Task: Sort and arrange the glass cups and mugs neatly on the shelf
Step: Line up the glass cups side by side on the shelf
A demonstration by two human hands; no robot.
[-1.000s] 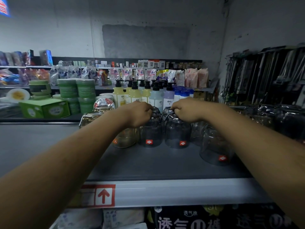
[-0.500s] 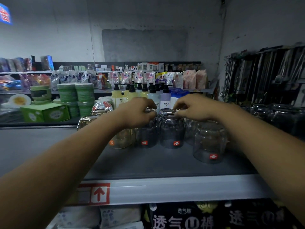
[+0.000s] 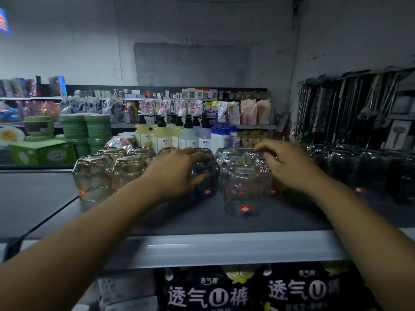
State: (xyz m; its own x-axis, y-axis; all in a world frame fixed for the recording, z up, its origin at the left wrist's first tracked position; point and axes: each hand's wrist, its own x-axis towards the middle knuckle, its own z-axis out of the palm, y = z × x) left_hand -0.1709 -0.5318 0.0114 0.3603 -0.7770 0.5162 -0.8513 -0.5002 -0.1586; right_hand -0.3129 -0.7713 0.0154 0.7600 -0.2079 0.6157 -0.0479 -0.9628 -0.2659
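Observation:
Several upturned glass cups stand on the grey shelf [image 3: 170, 221]. My left hand [image 3: 177, 176] grips a dark cup [image 3: 208, 176] with a red label, fingers over its top and thumb on its near side. A clear cup [image 3: 243, 194] stands just right of it, nearest the shelf's front edge, with more clear cups [image 3: 226, 156] behind. My right hand [image 3: 292, 167] hovers with spread, relaxed fingers over the cups at the right, beside a crinkled shiny wrapping [image 3: 256, 160]; it holds nothing. Amber-tinted cups [image 3: 93, 178] stand in a group at the left.
Wrapped dark mugs [image 3: 359, 167] fill the shelf's right end. Pump bottles [image 3: 161, 135] stand behind the cups, with stacked green bowls [image 3: 74, 129] and a green box [image 3: 42, 152] at the left. Utensils [image 3: 359, 108] hang at the right. Printed packs [image 3: 213, 295] sit below.
My left hand has slid from the dark cup's top down round its side. My right hand has let go of the clear cup, moved right and opened. The view has come closer.

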